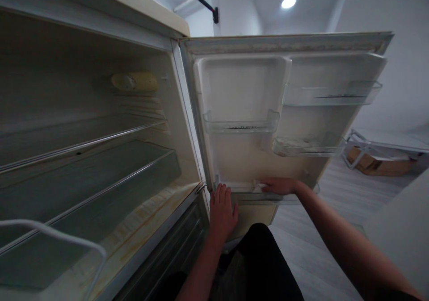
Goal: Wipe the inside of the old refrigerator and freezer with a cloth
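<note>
The fridge door (241, 162) stands wide open, with a clear lower door shelf (241, 197) along its bottom. My right hand (279, 186) reaches into that shelf, closed on a small white cloth (258, 187); the cloth is mostly hidden by the shelf and fingers, and could be a paper wipe. At the shelf's hinge-side end is my left hand (223, 209), fingers stretched out and nothing held. It appears to rest against the shelf edge. Higher on the door are a left door shelf (241, 127) and two right door shelves (328, 96), with no items in them.
On the left lies the fridge interior (140, 167), with glass shelves (87, 144) and a yellowed lamp cover (134, 81). A white wire handle or cable (67, 238) curves in front. My knee (261, 247) is below the door. A cardboard box (378, 162) sits under a white rack at right.
</note>
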Motion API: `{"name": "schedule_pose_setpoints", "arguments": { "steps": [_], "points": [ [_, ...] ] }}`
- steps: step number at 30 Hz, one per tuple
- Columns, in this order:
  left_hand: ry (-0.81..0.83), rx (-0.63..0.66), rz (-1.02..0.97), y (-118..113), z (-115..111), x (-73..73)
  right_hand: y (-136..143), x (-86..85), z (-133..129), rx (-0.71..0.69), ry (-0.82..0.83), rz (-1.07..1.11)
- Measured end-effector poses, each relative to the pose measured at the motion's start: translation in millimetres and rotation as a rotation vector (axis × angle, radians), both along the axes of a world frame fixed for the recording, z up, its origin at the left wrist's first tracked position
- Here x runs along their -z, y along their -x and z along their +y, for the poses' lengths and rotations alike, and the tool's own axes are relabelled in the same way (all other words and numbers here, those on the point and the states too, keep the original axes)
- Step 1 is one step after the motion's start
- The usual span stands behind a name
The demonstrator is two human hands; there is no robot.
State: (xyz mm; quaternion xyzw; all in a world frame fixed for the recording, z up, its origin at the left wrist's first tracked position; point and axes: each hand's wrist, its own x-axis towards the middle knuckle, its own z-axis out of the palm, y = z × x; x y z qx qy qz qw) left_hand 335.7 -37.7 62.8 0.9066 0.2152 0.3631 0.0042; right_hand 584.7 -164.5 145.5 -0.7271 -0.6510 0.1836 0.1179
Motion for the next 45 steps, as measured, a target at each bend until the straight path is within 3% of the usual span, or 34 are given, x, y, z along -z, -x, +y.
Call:
{"name": "schedule_pose_setpoints", "arguments": {
  "steps": [4, 6, 9, 12, 17, 24, 29, 37, 41, 45],
  "points": [
    [0.274, 0.190, -0.090, 16, -6, -11.7, 64, -0.9, 15, 0.186, -0.507, 0.194],
    [0.477, 0.272, -0.170, 25, -11, -18.4, 97, -0.1, 12, 0.183, -0.663, 0.378],
    [0.695, 0.351, -0.259, 35, -16, -25.8, 133, 7.9, 5, 0.049, -0.650, 0.574],
    [0.764, 0.364, -0.307, 41, -15, -27.8, 149, 23.5, 2, 0.039, -0.584, 0.662],
    [0.843, 0.353, -0.294, 48, -11, -24.2, 151, 41.3, -1, 0.107, -0.505, 0.794],
    [1.078, 0.445, -0.351, 46, -7, -20.5, 144, 37.1, -10, 0.101, -0.563, 0.902],
    [0.989, 0.357, -0.299, 48, -7, -22.4, 139, 42.2, -10, 0.155, -0.572, 0.955],
    [0.842, 0.328, -0.301, 49, -5, -21.6, 131, 71.4, -2, 0.161, -0.487, 0.774],
    [0.883, 0.321, -0.285, 52, -6, -23.1, 131, 80.0, 2, 0.149, -0.437, 0.729],
    [0.941, 0.290, -0.283, 54, -9, -28.6, 134, 76.7, 2, 0.120, -0.474, 0.719]
  ]
}}
